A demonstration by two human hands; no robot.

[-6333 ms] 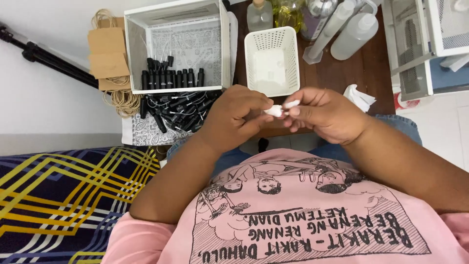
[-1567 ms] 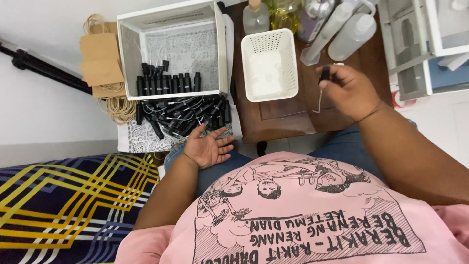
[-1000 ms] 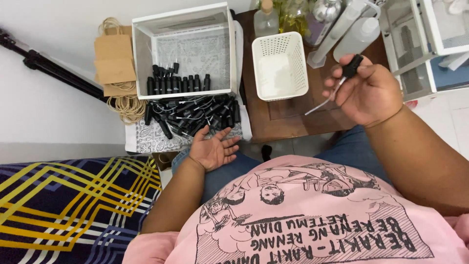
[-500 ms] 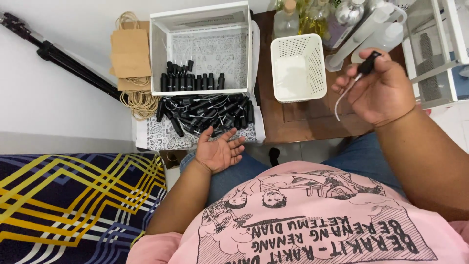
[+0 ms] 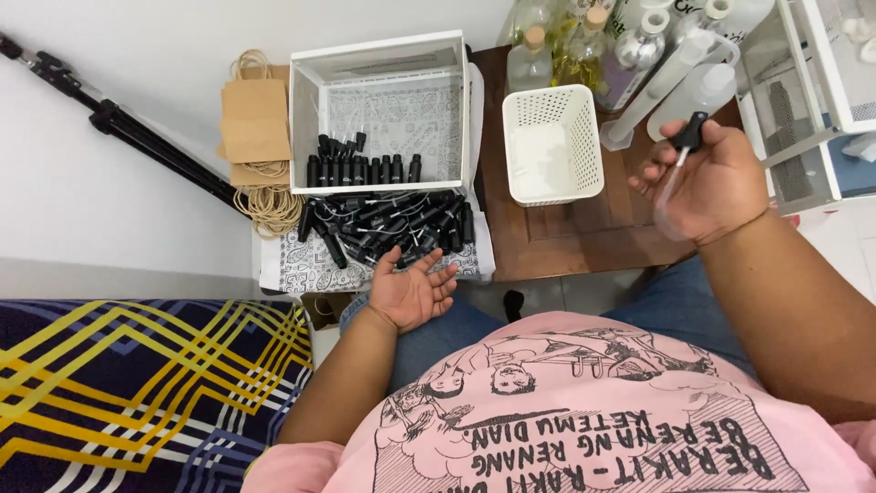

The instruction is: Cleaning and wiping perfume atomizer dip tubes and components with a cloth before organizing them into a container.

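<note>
A right hand [image 5: 707, 183] pinches a black-capped spray pump with thin clear tube [image 5: 680, 155] above the brown wooden table [image 5: 584, 242] (white perforated plastic basket [image 5: 553, 144] beside); the left hand [image 5: 412, 292] rests open-palmed near loose black pump heads [image 5: 392, 224].

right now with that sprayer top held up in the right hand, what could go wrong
The right hand pinches a black sprayer top only at its head, so its thin tube dangles and could snag on the bottles close behind. The left hand rests open beside a loose pile of sprayer tops near the cloth's front edge; a nudge could roll some off.
</note>
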